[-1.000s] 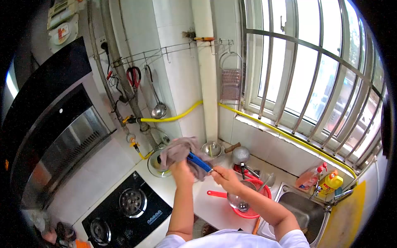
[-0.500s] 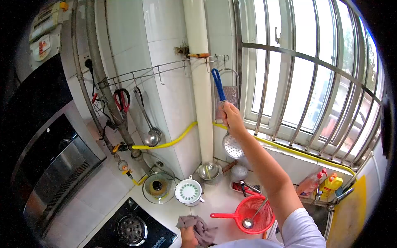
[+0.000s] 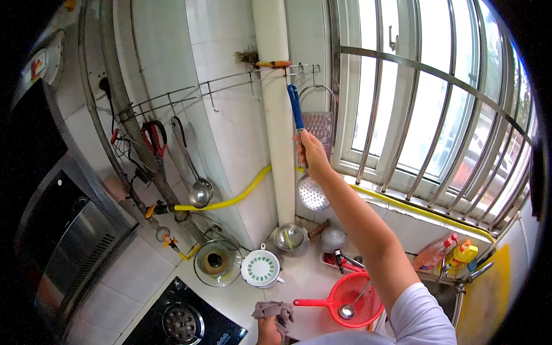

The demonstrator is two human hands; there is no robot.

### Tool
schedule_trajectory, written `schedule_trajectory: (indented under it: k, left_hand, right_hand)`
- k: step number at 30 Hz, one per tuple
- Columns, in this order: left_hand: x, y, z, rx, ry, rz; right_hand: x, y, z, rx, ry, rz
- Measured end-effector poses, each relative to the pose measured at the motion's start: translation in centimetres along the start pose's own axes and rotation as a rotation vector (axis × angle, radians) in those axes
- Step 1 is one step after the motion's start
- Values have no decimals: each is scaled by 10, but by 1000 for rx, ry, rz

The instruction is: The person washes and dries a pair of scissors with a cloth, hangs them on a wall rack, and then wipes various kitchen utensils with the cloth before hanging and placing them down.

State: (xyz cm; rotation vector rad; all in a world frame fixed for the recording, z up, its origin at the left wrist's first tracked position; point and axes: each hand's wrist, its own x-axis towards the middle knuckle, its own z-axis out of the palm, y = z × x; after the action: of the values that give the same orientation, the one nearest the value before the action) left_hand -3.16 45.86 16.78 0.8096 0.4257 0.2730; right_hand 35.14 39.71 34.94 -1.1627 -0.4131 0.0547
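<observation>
My right hand [image 3: 312, 150] is raised toward the wall rack and closed around the neck of a skimmer [image 3: 313, 194]. The skimmer hangs upright, its blue handle on top and its perforated metal bowl below. Its handle tip is just under the wire rack [image 3: 210, 92], near the pipe; whether it touches a hook, I cannot tell. Behind it hangs a metal grater [image 3: 319, 127]. Low over the counter, my left hand [image 3: 268, 331] grips a crumpled grey cloth [image 3: 275, 311]. To its right is a red strainer [image 3: 361, 287] with a metal ladle [image 3: 347, 310] in it.
Scissors [image 3: 154, 138] and another ladle [image 3: 200, 192] hang on the left. A glass lid [image 3: 201, 270], a white pot [image 3: 261, 267] and a metal bowl [image 3: 289, 237] stand along the wall. The stove [image 3: 190, 322] is at left, bottles [image 3: 462, 256] and the tap [image 3: 480, 271] at right.
My right hand has moved the skimmer slightly up and left, closer to the rack and pipe. The cloth in my left hand is bunched more tightly. The view has shifted a little.
</observation>
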Motion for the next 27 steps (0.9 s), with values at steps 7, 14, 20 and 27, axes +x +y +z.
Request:
schedule_trajectory:
  k: [7,14,20,27]
  left_hand:
    - [16,-10,-21,117,-115,-251]
    - [13,-16,-26,3,-44,-210]
    - [10,-49,-60,-218,-54,-194]
    - [-20,-36,-45,-137,133,-249]
  right_hand:
    - [26,26,-8,-67,-37,-88]
    - [43,35,-24,-234,-45,-103]
    - [-33,9,-48,-192,136,-345]
    - [-195,13,-151,-359,38,-15]
